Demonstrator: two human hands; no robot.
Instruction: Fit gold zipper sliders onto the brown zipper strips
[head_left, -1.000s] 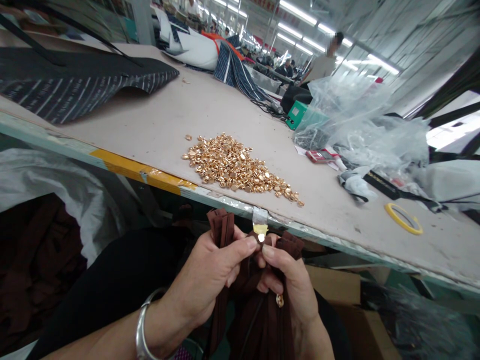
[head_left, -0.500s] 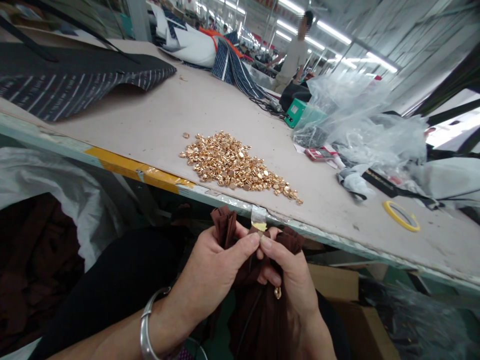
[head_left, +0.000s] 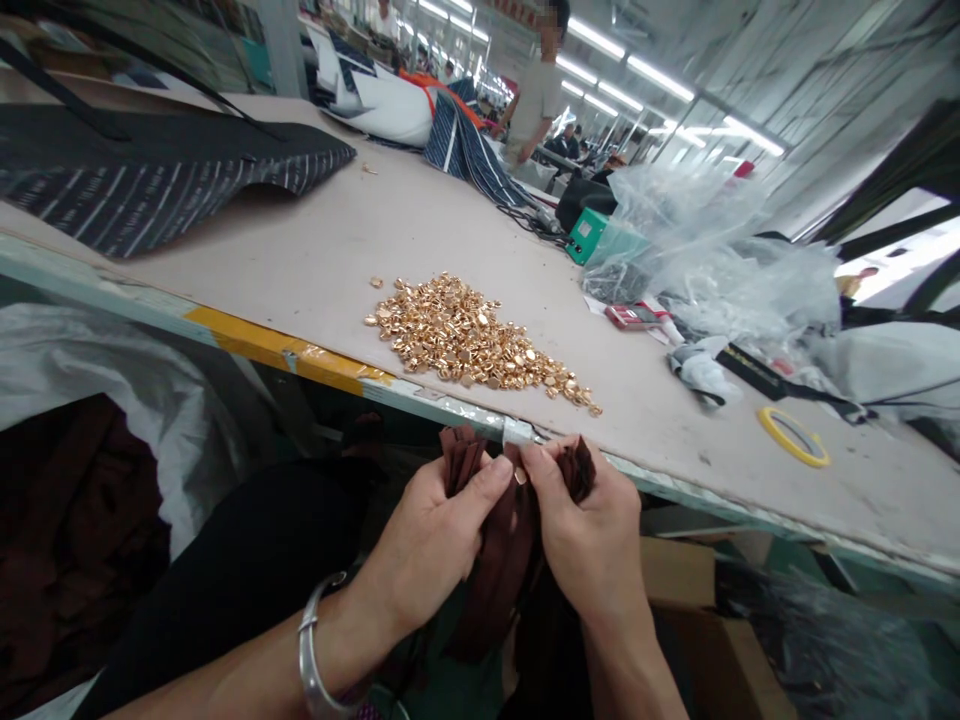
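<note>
My left hand (head_left: 435,535) is closed on a folded bundle of brown zipper tape (head_left: 461,455), its thumb pressed on top. Close beside it, my right hand (head_left: 592,530) grips a second brown bundle (head_left: 576,468), thumb and index finger pinched. A small gold zipper slider (head_left: 520,477) shows between the two thumb tips, at the tape. More brown tape (head_left: 499,590) hangs below the hands. The fingers behind the fabric are hidden. On the table just beyond lies a pile of gold zipper sliders (head_left: 469,335).
The table edge (head_left: 420,395) runs right in front of my hands. A yellow tape roll (head_left: 793,436), clear plastic bags (head_left: 712,250) and a green box (head_left: 589,235) lie to the right. Striped dark fabric (head_left: 187,190) covers the far left. One person (head_left: 534,105) stands behind the table.
A gold slider that hung below my right fingers is gone from there; a gold piece now shows between my thumbs. My right fingers have curled out of sight. The person behind appears further left.
</note>
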